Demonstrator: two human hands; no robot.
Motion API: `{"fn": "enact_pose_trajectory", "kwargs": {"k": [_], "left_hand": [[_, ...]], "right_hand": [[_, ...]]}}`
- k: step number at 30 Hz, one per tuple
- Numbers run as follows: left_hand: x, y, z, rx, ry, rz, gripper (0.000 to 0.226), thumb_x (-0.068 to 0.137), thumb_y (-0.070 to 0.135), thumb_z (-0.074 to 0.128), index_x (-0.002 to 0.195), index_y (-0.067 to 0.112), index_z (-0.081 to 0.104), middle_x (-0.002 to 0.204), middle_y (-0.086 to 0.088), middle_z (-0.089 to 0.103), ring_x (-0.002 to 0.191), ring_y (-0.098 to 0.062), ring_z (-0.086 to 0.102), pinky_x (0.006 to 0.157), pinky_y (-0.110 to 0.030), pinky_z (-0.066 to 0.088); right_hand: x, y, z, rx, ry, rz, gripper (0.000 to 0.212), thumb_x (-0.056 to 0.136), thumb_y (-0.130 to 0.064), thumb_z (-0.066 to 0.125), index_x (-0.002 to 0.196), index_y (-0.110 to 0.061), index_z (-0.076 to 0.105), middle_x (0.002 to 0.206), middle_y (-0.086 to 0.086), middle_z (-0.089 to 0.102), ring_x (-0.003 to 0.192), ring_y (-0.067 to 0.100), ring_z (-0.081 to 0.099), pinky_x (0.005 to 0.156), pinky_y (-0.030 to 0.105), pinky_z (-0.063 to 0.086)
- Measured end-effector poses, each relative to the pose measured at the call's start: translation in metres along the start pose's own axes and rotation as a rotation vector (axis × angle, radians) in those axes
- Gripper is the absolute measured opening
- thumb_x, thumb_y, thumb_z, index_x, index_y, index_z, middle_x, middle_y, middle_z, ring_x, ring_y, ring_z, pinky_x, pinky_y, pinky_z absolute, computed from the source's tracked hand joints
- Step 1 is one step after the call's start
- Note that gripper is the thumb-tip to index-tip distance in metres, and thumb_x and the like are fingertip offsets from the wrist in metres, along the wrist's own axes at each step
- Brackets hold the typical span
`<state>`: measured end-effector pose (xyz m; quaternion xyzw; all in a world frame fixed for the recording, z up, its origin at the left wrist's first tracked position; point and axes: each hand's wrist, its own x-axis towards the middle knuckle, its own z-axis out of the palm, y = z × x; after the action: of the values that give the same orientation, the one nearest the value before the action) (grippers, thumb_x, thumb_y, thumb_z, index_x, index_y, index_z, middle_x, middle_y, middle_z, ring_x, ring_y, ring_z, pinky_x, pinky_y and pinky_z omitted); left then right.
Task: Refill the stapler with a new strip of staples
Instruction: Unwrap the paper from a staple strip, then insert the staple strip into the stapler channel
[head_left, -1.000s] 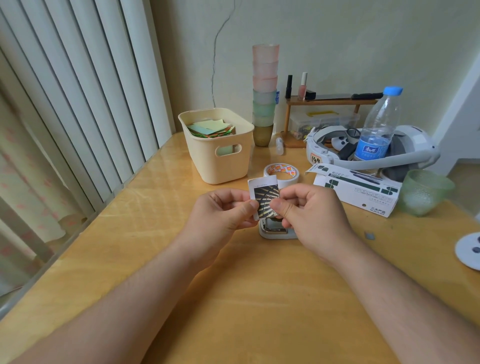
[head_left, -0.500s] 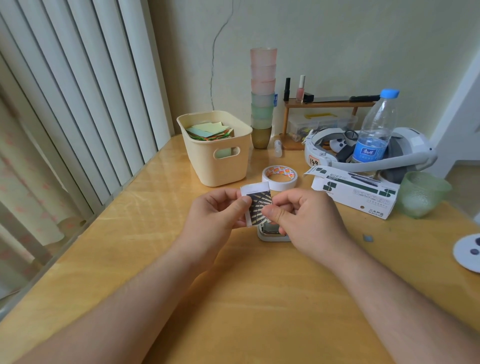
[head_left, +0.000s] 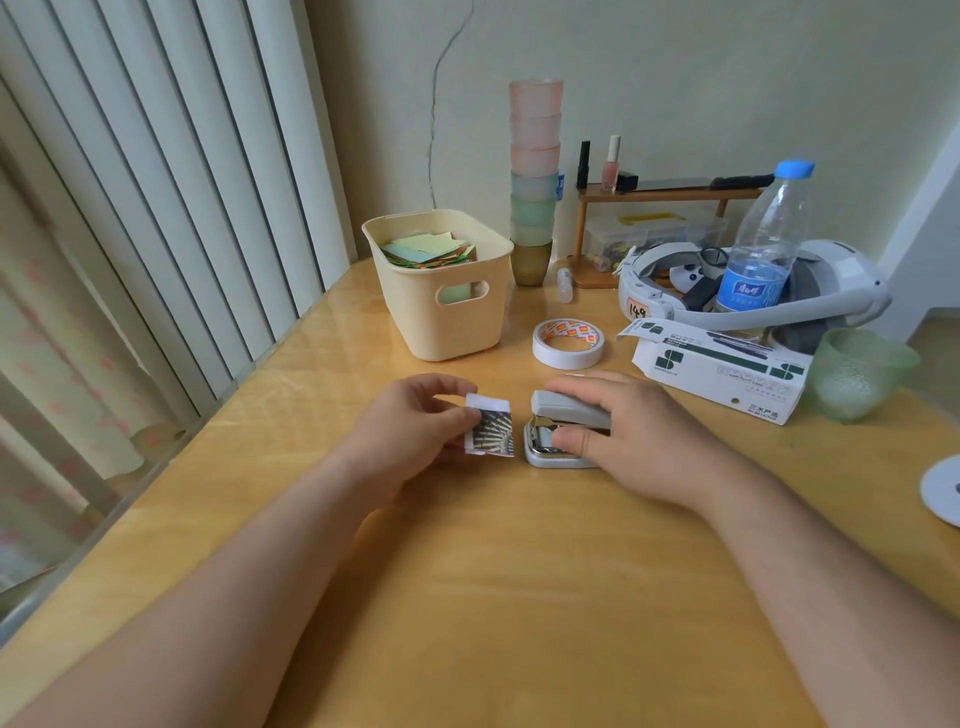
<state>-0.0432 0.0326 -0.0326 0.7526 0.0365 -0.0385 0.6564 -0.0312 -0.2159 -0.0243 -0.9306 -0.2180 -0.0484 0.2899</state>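
A small grey stapler (head_left: 563, 421) sits on the wooden table (head_left: 467, 597) in the middle, its nose toward me and its metal front showing. My right hand (head_left: 639, 436) wraps around it from the right, thumb on the base and fingers over the top. Just left of the stapler my left hand (head_left: 410, 431) pinches a little staple box (head_left: 491, 431) with a dark striped face and an open white flap. No loose staple strip is visible.
Behind the hands lie a roll of tape (head_left: 568, 343), a cream basket (head_left: 441, 291) of coloured paper and a white carton (head_left: 722, 369). A cup stack (head_left: 534, 176), a water bottle (head_left: 763, 244), a headset (head_left: 831, 291) and a green glass (head_left: 857, 374) stand further back. Blinds run along the left.
My right hand has let go of the staple box and dropped onto the stapler. My left hand has carried the box down and slightly left.
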Motion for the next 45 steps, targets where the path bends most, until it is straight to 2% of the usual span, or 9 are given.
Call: {"fn": "enact_pose_trajectory", "kwargs": {"k": [4, 12, 17, 20, 22, 29, 36, 40, 45], "left_hand": [[0.002, -0.002, 0.010, 0.085, 0.008, 0.060, 0.027, 0.096, 0.003, 0.067, 0.119, 0.018, 0.071, 0.091, -0.012, 0.073, 0.078, -0.023, 0.077, 0.085, -0.040, 0.065], [0.010, -0.005, 0.023, 0.104, -0.008, 0.045, 0.018, 0.093, 0.006, 0.072, 0.111, 0.012, 0.073, 0.087, -0.015, 0.077, 0.077, -0.026, 0.077, 0.081, -0.042, 0.066], [0.015, -0.004, 0.023, 0.180, -0.032, 0.047, 0.018, 0.090, 0.012, 0.077, 0.107, 0.015, 0.074, 0.085, -0.010, 0.080, 0.074, -0.024, 0.078, 0.084, -0.043, 0.065], [0.016, -0.005, 0.022, 0.182, -0.054, 0.056, 0.020, 0.090, 0.011, 0.077, 0.110, 0.014, 0.074, 0.084, -0.007, 0.078, 0.074, -0.021, 0.077, 0.083, -0.041, 0.065], [0.016, -0.004, 0.021, 0.189, -0.063, 0.058, 0.022, 0.091, 0.011, 0.077, 0.112, 0.014, 0.074, 0.085, -0.007, 0.078, 0.074, -0.021, 0.078, 0.083, -0.039, 0.065], [0.016, -0.005, 0.021, 0.349, -0.050, 0.114, 0.024, 0.089, 0.017, 0.077, 0.113, 0.024, 0.075, 0.081, 0.001, 0.075, 0.052, -0.011, 0.061, 0.058, -0.022, 0.056], [0.019, -0.007, 0.021, 0.310, -0.044, 0.104, 0.024, 0.088, 0.015, 0.078, 0.112, 0.019, 0.075, 0.079, 0.000, 0.077, 0.053, -0.012, 0.063, 0.061, -0.025, 0.059], [0.020, -0.007, 0.020, 0.296, -0.056, 0.095, 0.025, 0.089, 0.016, 0.078, 0.114, 0.017, 0.075, 0.078, 0.000, 0.077, 0.054, -0.012, 0.064, 0.062, -0.026, 0.059], [0.021, -0.008, 0.020, 0.264, -0.061, 0.088, 0.023, 0.089, 0.013, 0.078, 0.111, 0.014, 0.075, 0.078, -0.002, 0.076, 0.053, -0.012, 0.065, 0.060, -0.025, 0.058]], "right_hand": [[0.004, 0.001, 0.003, 0.030, 0.036, 0.006, 0.045, 0.093, -0.024, 0.069, 0.134, -0.040, 0.061, 0.129, -0.017, 0.061, 0.117, 0.008, 0.053, 0.100, 0.027, 0.039], [0.003, 0.002, 0.001, 0.071, 0.046, 0.007, 0.043, 0.091, -0.020, 0.071, 0.130, -0.040, 0.065, 0.122, -0.018, 0.064, 0.112, 0.007, 0.056, 0.099, 0.031, 0.044], [0.002, 0.001, 0.001, 0.071, 0.056, 0.031, 0.037, 0.091, -0.036, 0.070, 0.128, -0.040, 0.066, 0.122, -0.021, 0.064, 0.111, 0.004, 0.057, 0.096, 0.027, 0.044], [0.009, -0.009, -0.006, 0.141, 0.184, 0.061, 0.027, 0.097, -0.048, 0.057, 0.113, -0.032, 0.073, 0.100, -0.016, 0.071, 0.096, 0.011, 0.064, 0.085, 0.034, 0.050], [0.022, -0.019, -0.013, 0.119, 0.214, 0.125, 0.046, 0.098, -0.057, 0.046, 0.099, -0.019, 0.072, 0.088, -0.002, 0.073, 0.089, 0.020, 0.065, 0.081, 0.039, 0.051], [0.065, -0.046, -0.007, -0.133, -0.122, 0.292, 0.047, 0.095, -0.054, 0.045, 0.077, -0.017, 0.066, 0.078, 0.002, 0.064, 0.082, 0.022, 0.062, 0.065, 0.033, 0.044], [0.067, -0.047, 0.009, -0.415, -0.221, 0.231, 0.027, 0.097, -0.019, 0.040, 0.097, -0.014, 0.066, 0.106, 0.009, 0.065, 0.098, 0.034, 0.061, 0.082, 0.041, 0.052], [0.061, -0.048, 0.013, -0.467, -0.210, 0.219, 0.036, 0.101, -0.019, 0.032, 0.100, -0.022, 0.068, 0.100, 0.003, 0.052, 0.103, 0.033, 0.053, 0.088, 0.046, 0.052], [0.064, -0.043, 0.012, -0.471, -0.245, 0.189, 0.035, 0.099, -0.019, 0.034, 0.098, -0.018, 0.069, 0.115, 0.009, 0.064, 0.105, 0.035, 0.057, 0.089, 0.046, 0.051]]}}
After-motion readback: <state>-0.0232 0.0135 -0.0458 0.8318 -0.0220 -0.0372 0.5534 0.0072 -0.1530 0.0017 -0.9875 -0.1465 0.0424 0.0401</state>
